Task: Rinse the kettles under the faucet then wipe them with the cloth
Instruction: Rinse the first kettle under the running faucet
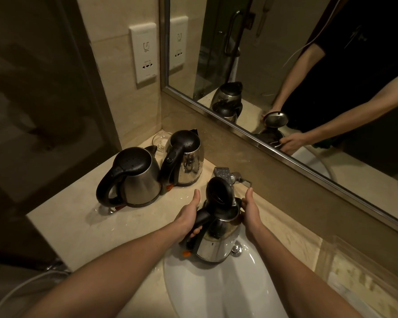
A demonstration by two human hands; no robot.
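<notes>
Gripping the kettle (218, 242) by its handle in my left hand (190, 218), right hand (251, 208) holding its rim, I'm risking a wet slip.

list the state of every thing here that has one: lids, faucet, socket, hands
held kettle: lid open, held above the sink
left kettle: lid shut, upright on the counter
back kettle: lid shut, upright on the counter
faucet: flow cannot be told
wall socket: nothing plugged in
left hand: grips the held kettle's handle
right hand: holds the held kettle at its rim
</notes>
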